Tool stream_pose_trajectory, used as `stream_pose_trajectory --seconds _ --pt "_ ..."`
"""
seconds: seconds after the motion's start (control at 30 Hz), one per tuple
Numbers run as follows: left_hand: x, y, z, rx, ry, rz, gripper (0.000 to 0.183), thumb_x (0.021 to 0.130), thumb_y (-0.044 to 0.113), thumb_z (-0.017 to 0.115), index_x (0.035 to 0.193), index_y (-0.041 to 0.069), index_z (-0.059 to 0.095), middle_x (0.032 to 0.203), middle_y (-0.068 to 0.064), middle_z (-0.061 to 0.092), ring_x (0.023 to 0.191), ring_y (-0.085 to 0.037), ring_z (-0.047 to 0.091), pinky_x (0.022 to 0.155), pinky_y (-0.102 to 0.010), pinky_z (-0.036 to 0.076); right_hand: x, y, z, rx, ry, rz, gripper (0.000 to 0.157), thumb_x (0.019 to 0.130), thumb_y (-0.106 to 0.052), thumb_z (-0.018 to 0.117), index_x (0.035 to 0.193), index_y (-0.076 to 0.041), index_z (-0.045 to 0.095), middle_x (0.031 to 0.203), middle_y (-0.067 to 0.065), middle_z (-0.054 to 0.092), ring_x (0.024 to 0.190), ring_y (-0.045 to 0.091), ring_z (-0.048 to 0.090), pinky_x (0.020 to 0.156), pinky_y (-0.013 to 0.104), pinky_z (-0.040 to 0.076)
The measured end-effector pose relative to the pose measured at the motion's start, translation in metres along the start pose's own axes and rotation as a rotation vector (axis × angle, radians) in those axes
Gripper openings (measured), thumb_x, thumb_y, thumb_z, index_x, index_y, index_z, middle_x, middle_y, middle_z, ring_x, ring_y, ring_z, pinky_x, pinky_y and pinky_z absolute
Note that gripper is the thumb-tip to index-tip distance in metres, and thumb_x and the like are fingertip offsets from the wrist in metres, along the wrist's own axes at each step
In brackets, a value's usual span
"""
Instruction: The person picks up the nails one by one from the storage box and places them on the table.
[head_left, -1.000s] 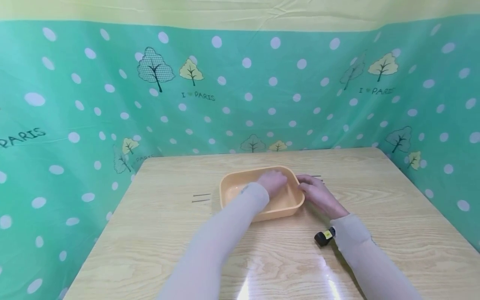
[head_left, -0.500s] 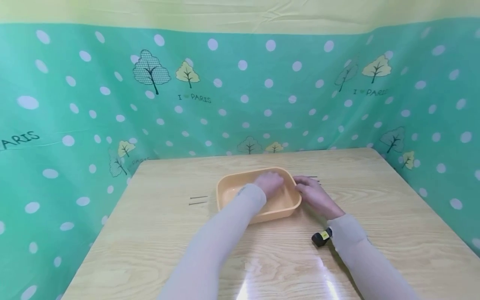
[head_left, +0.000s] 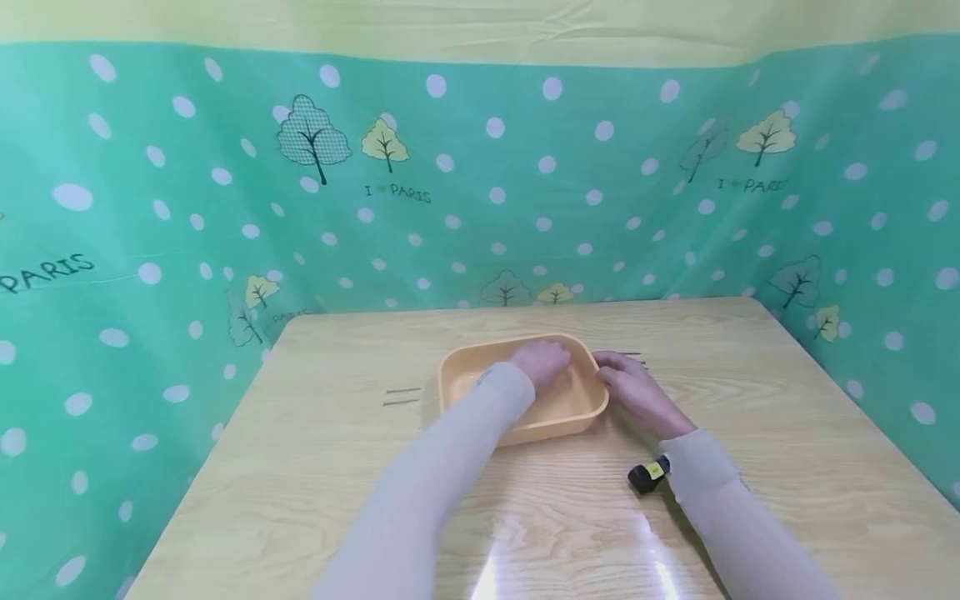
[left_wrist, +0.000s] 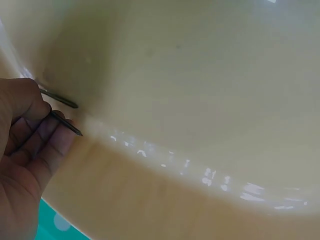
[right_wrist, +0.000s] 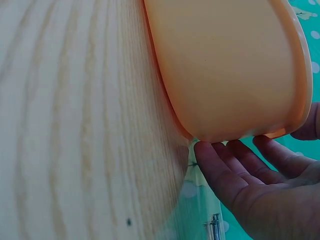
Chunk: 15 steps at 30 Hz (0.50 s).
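An orange plastic tub [head_left: 480,433] sits on the wooden table. Reaching inside it near the right end, my left hand [head_left: 543,362] pinches a dark nail [left_wrist: 67,124] between thumb and fingers, its pointed end sticking out. A second nail [left_wrist: 60,99] shows just beside it, against the tub's inner floor, one end hidden behind the thumb. At the tub's right end, my right hand [head_left: 637,393] grips the wall, with the thumb [right_wrist: 309,126] at the rim and the fingertips [right_wrist: 204,150] against the outside.
Two nails [head_left: 402,402] lie on the table left of the tub. Several more nails [head_left: 632,353] lie just beyond the right hand, partly hidden by it. A black wrist camera [head_left: 647,477] hangs by the right sleeve. A green dotted curtain [head_left: 540,183] borders the table [head_left: 322,483].
The head view shifts slightly and returns. Both hands and the tub keep nearly the same places, the left hand having moved only a little within the tub.
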<state>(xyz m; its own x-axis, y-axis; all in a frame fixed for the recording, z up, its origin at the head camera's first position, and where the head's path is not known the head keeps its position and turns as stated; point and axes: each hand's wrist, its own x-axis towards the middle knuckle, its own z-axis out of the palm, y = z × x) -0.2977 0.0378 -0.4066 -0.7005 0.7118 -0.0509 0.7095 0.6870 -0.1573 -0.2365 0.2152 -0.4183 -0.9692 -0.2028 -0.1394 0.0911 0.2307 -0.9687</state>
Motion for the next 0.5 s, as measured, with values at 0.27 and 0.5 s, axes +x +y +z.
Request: stream_pose_trajectory --seconds 0.27,0.5 --pt "-0.009 0.000 -0.015 -0.046 0.008 0.000 0.022 0.090 0.008 0.059 0.105 0.022 0.066 0.106 0.003 0.066 0.094 -0.013 0.060 0.085 -0.025 0.050 -0.001 -0.001 0.000 -0.020 -0.004 0.003 0.050 0.095 -0.011 0.040 0.144 0.001 0.035 0.145 0.020 0.038 0.127 0.034 0.045 0.103 0.045 0.042" --pt "-0.017 -0.004 -0.034 -0.121 -0.048 -0.001 0.021 0.089 0.006 0.059 0.107 0.016 0.064 0.094 0.003 0.062 0.082 -0.013 0.057 0.075 -0.025 0.049 0.000 -0.001 0.000 -0.040 -0.002 0.011 0.050 0.096 -0.013 0.041 0.144 -0.001 0.035 0.146 0.018 0.037 0.128 0.033 0.044 0.105 0.048 0.039"
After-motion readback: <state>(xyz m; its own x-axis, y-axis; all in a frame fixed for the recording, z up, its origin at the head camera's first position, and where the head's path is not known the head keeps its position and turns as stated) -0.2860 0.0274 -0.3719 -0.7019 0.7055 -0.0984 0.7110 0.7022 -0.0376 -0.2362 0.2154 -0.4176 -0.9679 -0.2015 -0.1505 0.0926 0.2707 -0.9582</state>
